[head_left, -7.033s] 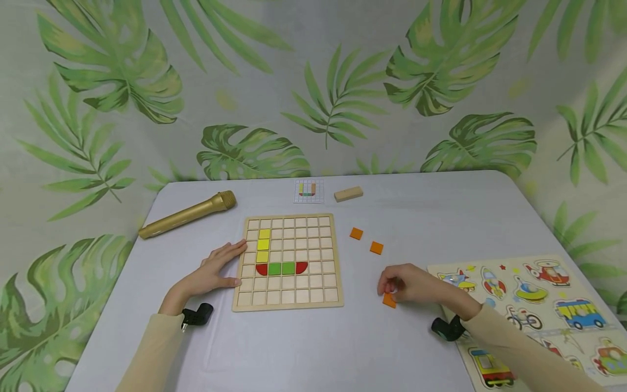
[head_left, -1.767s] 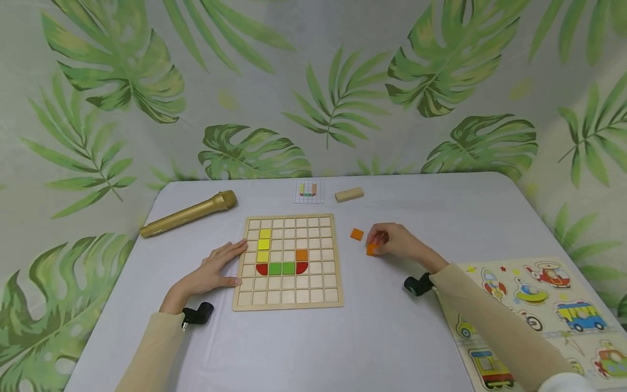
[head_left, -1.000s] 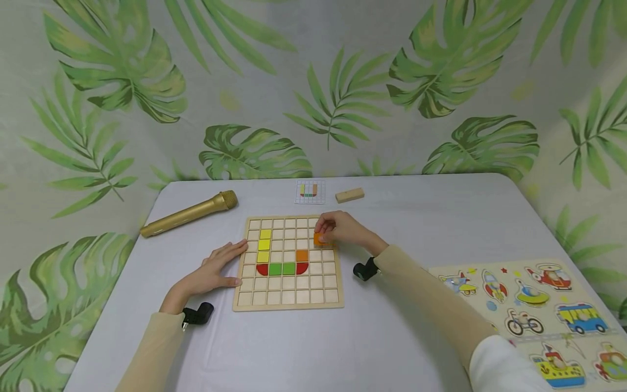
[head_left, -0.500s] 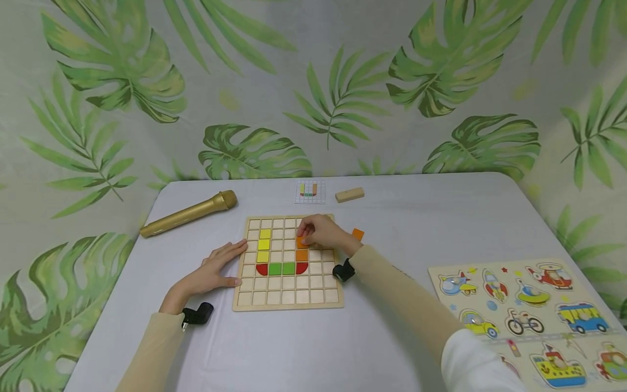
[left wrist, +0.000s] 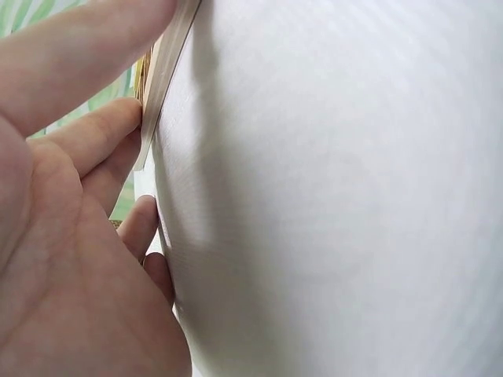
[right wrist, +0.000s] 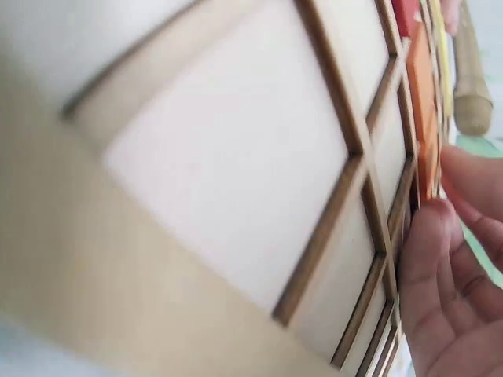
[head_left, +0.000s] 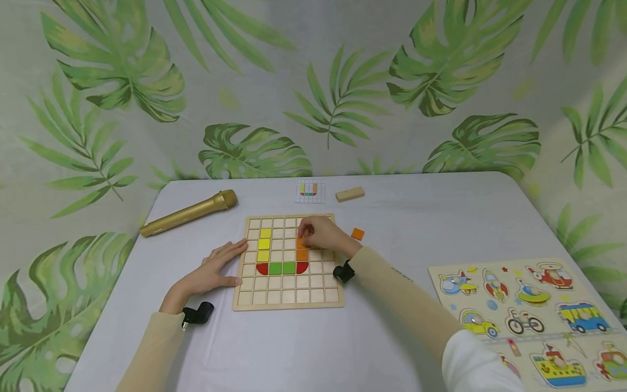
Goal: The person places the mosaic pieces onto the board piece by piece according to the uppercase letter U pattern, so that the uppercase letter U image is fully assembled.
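A wooden grid board [head_left: 288,306] lies at the middle of the table. On it a yellow column [head_left: 264,244], two green squares [head_left: 282,268], red quarter-round pieces [head_left: 262,268] and a seated orange tile [head_left: 301,255] form a U shape. My right hand [head_left: 323,234] pinches a second orange tile [head_left: 300,243] in the cell just above the seated one; the right wrist view has thumb and fingertips right at its edge. Fingers spread, my left hand [head_left: 210,272] rests against the board's left edge. In the left wrist view its fingertips [left wrist: 126,118] touch the board's side [left wrist: 167,75].
One loose orange tile [head_left: 358,233] lies right of the board, near my right wrist. Behind are a pattern card [head_left: 310,191] and a wooden block [head_left: 350,194]. A gold microphone [head_left: 188,213] lies back left, and a vehicle puzzle board [head_left: 495,343] at the right.
One orange tile has gone onto the board since the oldest frame. My right hand then picked up another from the table and carried it left onto the grid. The left hand has stayed put.
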Demonstrator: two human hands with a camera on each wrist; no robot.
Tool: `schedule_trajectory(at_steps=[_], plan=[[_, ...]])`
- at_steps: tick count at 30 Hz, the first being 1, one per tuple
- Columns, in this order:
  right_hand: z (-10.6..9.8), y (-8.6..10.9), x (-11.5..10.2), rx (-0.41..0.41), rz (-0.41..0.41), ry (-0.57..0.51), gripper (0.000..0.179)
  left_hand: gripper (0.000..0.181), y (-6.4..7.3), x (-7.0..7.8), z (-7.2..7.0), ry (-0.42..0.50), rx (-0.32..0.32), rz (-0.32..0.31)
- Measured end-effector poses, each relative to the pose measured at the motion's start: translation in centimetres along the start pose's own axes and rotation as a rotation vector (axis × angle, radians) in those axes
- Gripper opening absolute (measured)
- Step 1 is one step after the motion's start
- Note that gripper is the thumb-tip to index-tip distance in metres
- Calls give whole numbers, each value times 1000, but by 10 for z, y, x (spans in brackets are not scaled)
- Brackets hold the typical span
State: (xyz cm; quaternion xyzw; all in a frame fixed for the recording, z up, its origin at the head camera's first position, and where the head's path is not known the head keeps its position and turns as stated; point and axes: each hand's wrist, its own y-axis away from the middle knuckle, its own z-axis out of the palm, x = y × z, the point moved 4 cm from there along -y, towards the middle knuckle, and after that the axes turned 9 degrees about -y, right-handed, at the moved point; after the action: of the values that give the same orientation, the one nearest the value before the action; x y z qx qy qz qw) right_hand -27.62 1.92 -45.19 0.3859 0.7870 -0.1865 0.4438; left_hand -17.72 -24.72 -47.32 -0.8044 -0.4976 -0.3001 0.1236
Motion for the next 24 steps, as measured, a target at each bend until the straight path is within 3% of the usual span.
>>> schedule_trajectory(at_steps=[3, 11, 24], plan=[[-6, 4, 1, 7, 3, -74, 6, 82, 0, 1, 0, 3, -3, -6], [-34, 17, 19, 57, 7, -137, 11, 83, 0, 2, -1, -5, -12, -23], [-91, 56, 46, 109, 93, -347, 25, 83, -1, -1, 1, -5, 1, 4]])
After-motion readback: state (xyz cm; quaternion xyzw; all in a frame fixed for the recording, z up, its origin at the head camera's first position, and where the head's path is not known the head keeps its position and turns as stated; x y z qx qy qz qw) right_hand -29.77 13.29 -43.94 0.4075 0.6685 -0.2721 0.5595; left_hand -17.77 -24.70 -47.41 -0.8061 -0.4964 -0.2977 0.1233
